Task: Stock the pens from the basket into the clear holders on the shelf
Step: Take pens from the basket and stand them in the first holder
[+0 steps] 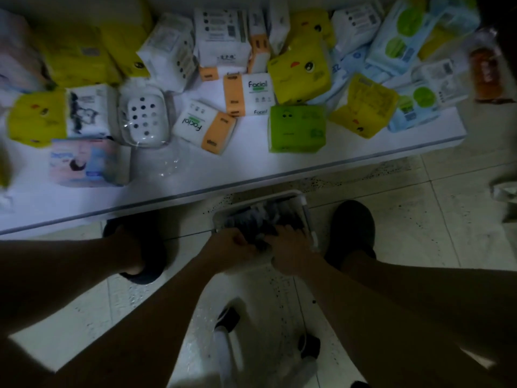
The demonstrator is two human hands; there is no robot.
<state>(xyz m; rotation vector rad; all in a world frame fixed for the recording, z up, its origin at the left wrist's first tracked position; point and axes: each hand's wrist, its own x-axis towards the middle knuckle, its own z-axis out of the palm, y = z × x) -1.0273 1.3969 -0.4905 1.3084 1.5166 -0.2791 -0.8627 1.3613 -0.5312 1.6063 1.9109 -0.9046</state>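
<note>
Basket [310, 219] of dark pens [265, 217] placed on floor [419, 219], left hand [232, 247] curled round pens, right hand [291, 247] laid open on them, tissue packs [249, 93] heaped on shelf [223, 169]

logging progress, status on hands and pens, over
Left hand curled on pens in basket. Right hand among them, grip unclear. Tissue packs crowd the shelf.

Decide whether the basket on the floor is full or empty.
Not empty: dark pens lie across the white basket, with the left hand and right hand down among them. How deep they go: cannot tell.
</note>
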